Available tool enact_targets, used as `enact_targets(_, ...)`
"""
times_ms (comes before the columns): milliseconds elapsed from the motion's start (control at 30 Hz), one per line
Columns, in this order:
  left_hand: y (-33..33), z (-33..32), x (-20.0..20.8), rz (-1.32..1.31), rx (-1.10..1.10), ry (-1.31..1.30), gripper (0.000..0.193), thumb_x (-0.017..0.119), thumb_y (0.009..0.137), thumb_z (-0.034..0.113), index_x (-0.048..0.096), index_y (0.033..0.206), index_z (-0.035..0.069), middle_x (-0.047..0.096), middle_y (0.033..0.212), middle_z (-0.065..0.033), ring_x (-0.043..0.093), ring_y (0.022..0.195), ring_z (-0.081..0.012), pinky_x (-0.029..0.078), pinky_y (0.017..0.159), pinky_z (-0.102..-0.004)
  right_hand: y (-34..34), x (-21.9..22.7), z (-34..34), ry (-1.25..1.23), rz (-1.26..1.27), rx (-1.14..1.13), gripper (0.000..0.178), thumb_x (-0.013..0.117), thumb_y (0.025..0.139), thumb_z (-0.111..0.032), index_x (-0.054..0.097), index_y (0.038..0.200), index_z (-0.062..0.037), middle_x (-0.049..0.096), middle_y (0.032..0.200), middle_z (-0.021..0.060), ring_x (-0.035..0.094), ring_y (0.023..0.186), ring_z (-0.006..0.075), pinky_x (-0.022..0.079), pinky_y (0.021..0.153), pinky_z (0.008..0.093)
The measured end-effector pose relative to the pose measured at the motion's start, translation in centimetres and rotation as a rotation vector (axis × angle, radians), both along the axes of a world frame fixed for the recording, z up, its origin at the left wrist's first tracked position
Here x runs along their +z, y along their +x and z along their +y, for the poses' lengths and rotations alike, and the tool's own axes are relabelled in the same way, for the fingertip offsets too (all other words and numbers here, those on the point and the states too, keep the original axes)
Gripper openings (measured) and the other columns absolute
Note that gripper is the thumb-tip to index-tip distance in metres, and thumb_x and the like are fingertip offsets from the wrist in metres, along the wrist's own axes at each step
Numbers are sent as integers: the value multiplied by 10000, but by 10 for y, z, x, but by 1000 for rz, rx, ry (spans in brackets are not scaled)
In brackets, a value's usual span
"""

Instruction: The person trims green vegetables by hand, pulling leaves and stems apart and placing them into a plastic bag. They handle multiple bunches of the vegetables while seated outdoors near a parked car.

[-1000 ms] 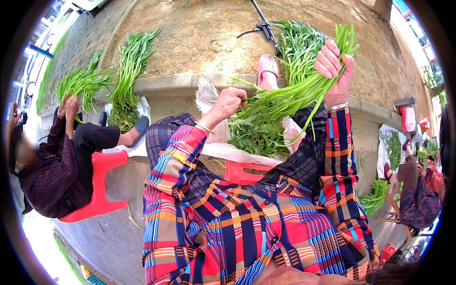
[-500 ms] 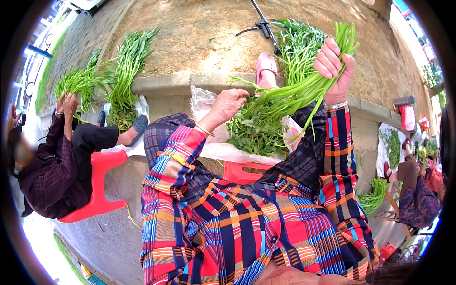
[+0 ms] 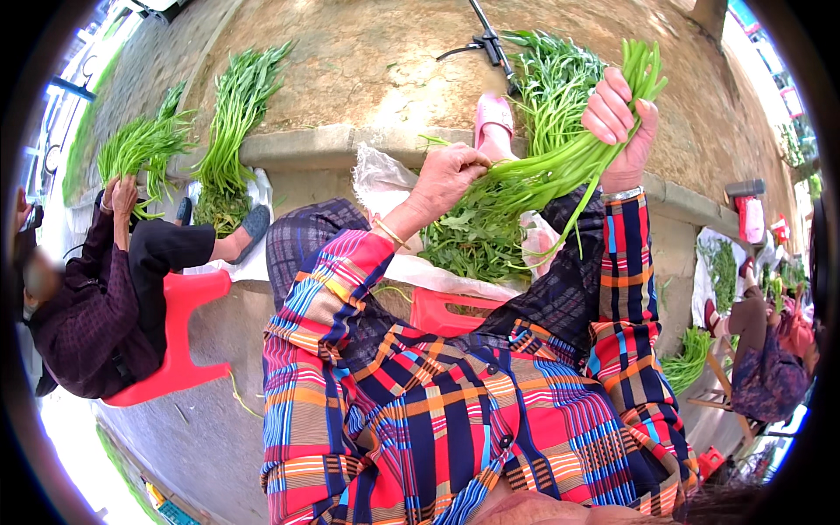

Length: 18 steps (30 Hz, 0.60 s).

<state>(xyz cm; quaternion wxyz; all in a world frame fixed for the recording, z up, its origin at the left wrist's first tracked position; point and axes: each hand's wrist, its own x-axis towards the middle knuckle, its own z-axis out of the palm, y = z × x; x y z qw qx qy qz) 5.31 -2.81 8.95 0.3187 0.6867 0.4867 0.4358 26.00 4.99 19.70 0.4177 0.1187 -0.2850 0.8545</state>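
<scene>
My right hand (image 3: 618, 127) is wrapped round a thick bunch of long green stems, which look like water spinach (image 3: 551, 175). The cut ends stick up above the fist, and the stems slant down to the left. My left hand (image 3: 448, 182) is pinched at the left end of the bunch, with a thin stem tip poking out behind its fingers. Exactly what lies between those fingertips is partly hidden. Below the bunch, a heap of loose leaves (image 3: 477, 245) lies on a white plastic sheet (image 3: 381, 175) between my knees.
More greens (image 3: 560, 87) lie beyond the kerb (image 3: 324, 149), by a pink slipper (image 3: 493, 114) and a black stand (image 3: 490, 44). On the left a person (image 3: 96, 306) on a red stool (image 3: 188, 332) handles greens. Another person (image 3: 766, 359) sits at right beside greens (image 3: 687, 359).
My left hand has moved right and slightly up, in against the bunch, with its fingers drawn together. The right hand keeps its hold, almost unmoved.
</scene>
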Motion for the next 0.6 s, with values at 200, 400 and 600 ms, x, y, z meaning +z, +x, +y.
enact_targets(200, -2, 1, -4, -17, -8, 1, 100, 563, 707, 54, 607, 785, 9, 563, 664, -99, 553, 608, -188, 440, 585, -282, -1, 0, -1, -3, 3, 3, 188, 558, 744, -119, 378, 761, -69, 368, 558, -24, 369, 461, 86, 361, 463, 242)
enact_targets(400, -9, 6, -12, -401, 14, -397, 122, 500, 768, 85, 579, 817, 6, 549, 618, -29, 514, 520, -81, 417, 491, -208, -5, 2, -5, 34, 42, -24, 208, 553, 750, -61, 346, 756, -72, 375, 549, -22, 385, 443, 79, 374, 430, 218)
enact_targets(600, -38, 6, -31, -486, 57, -466, 81, 488, 760, 84, 546, 789, 36, 540, 609, -25, 519, 531, -98, 416, 497, -220, -6, 7, -10, 35, 108, -82, 222, 583, 696, -37, 364, 694, -69, 425, 479, -5, 411, 347, 71, 393, 342, 189)
